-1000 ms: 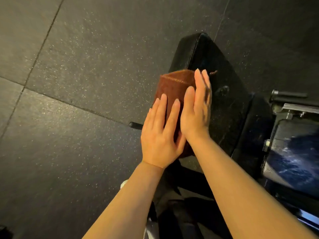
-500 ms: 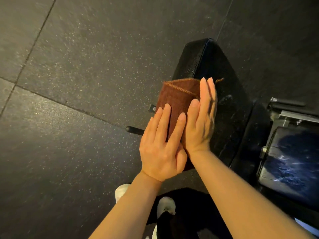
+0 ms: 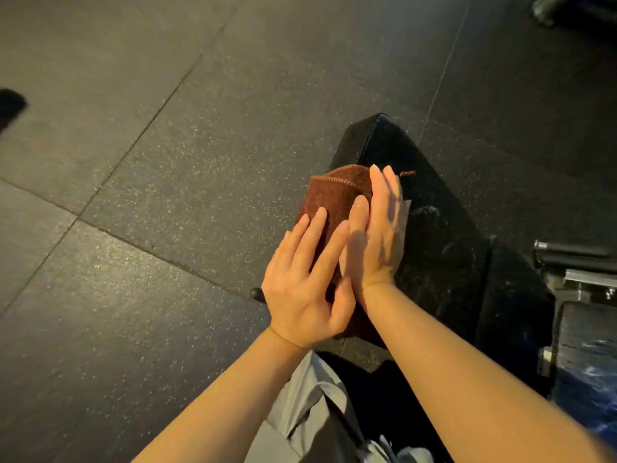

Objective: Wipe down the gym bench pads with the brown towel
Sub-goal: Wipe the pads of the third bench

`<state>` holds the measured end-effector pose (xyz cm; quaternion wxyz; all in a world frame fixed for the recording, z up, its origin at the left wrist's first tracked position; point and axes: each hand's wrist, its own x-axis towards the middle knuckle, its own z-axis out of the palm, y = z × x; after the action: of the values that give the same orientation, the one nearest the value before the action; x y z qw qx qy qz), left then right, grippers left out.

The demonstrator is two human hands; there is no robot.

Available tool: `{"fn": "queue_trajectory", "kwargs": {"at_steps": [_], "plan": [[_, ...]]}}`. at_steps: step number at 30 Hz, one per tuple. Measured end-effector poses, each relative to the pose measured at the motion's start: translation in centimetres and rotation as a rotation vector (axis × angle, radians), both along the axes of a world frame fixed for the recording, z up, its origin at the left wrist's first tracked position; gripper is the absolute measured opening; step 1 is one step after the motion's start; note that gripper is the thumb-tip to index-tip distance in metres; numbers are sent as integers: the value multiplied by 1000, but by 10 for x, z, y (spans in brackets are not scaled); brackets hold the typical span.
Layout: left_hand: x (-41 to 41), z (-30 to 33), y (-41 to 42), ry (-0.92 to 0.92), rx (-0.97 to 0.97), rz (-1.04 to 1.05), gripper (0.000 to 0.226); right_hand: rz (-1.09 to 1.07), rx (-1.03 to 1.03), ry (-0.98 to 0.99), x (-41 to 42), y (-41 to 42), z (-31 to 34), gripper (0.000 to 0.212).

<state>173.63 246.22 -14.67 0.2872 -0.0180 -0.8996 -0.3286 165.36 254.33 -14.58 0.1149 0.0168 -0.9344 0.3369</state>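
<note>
Both flat hands, left (image 3: 302, 289) and right (image 3: 375, 235), fingers straight, still press the towel (image 3: 337, 198) over the pad's (image 3: 440, 228) left edge, barely shifted from a second ago, so wiping looks unfinished.

Black bench pad (image 3: 444, 235) is sitting tilted in view, narrow end pointing away, w/ faint smudges shining on its top. Brown towel (image 3: 334, 198) is draping over the pad's left edge, folded, stitched hem at the far end. Both hands are lying flat on the towel: left hand (image 3: 302, 289) on the side face, right hand (image 3: 377, 242) on the top edge. Pad is standing over dark speckled floor (image 3: 150, 228), laid in big tiles w/ thin seams.
</note>
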Motion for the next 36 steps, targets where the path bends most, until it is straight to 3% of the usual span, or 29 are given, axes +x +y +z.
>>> {"fn": "queue_trajectory", "kwargs": {"at_steps": [6, 15, 22, 26, 29, 32, 36], "plan": [[-3, 0, 4, 140, -27, 23, 50, 23, -80, 13, 3, 2, 8, 66], [-4, -16, 7, 424, 10, 58, 40, 36, -161, 118, -3, 7, 3, 66], [-2, -22, 6, 527, 115, 113, 38, 84, -246, 371, 1, 4, 5, 45], [23, -22, 1, 418, 179, 76, 40, 281, -109, 299, 26, 5, 9, 53], [62, -32, -16, 374, 122, 79, 40, 406, 37, 134, 45, 4, 17, 51], [95, -42, -37, 353, 138, 144, 37, 439, 295, 6, 67, -4, 26, 74], [116, -44, -47, 288, 138, 168, 40, 442, 468, 168, 98, -7, 11, 76]]}}
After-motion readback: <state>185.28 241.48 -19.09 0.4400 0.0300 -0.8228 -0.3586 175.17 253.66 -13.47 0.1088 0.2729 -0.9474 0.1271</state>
